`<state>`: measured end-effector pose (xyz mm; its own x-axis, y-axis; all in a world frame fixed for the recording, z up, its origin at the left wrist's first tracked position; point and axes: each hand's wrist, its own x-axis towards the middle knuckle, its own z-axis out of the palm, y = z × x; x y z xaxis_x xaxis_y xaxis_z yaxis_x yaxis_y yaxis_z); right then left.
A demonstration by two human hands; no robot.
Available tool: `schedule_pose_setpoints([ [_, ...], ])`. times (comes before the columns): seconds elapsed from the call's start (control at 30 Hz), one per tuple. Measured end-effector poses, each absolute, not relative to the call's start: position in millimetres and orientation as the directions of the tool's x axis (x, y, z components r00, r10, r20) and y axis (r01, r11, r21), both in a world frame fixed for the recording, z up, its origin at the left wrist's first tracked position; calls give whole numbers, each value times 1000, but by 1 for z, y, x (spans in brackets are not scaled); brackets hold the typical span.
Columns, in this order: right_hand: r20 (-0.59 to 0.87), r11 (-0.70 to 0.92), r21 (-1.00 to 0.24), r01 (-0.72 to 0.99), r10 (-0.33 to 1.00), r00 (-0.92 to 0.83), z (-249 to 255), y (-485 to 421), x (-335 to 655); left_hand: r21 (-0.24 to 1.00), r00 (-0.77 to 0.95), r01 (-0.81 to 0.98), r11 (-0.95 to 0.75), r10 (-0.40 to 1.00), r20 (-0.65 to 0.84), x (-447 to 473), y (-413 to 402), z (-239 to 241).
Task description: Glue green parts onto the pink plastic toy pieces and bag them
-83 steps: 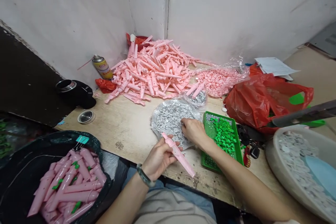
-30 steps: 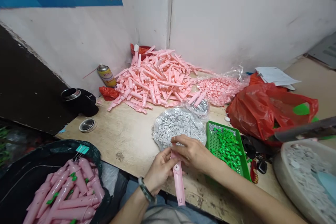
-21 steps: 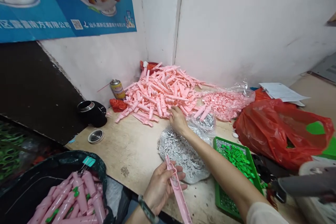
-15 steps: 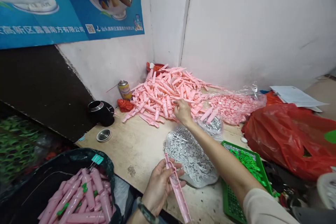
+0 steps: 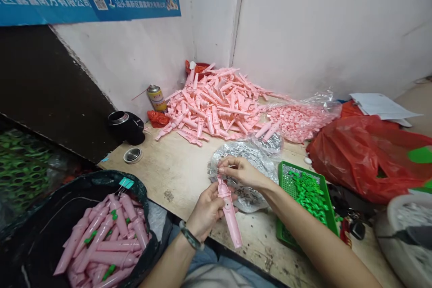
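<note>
My left hand [image 5: 207, 209] is closed around a long pink plastic part [image 5: 232, 220], thumb on its face, with the wide end tilted down toward me. A small round spot shows near the part's middle. At its narrow upper end, the thumb and fingers of my right hand [image 5: 238, 171] pinch together on the pink tip. Whether one or two pink pieces are in the grip, I cannot tell. Behind both hands lies a clear plastic bag [image 5: 259, 159] of small grey-white parts and metal pins, partly hidden by the right hand.
A heap of pink parts [image 5: 216, 103] fills the back corner. At right are a green basket [image 5: 281, 229] with green pieces and a red plastic bag [image 5: 364, 157]. A dark lined container [image 5: 148, 216] holds pink assemblies at left, near a black flask [image 5: 126, 128] and a spray can [image 5: 156, 98].
My right hand has come back from the pink heap to the upper end of the part in my left hand. The part has turned, showing a different face. The view has tilted down.
</note>
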<state>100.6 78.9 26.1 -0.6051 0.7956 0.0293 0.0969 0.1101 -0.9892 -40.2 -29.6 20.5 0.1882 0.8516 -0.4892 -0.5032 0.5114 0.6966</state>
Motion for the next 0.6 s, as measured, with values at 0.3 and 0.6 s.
schedule_pose_setpoints([
  [0.3,124,328,-912,246,792,-598,21,57,106,754,209,-427,499,866,-455,-37,-31,18],
  [0.6,462,488,-496,718,849,-257,41,225,96,629,95,-578,519,809,-580,-47,-21,20],
])
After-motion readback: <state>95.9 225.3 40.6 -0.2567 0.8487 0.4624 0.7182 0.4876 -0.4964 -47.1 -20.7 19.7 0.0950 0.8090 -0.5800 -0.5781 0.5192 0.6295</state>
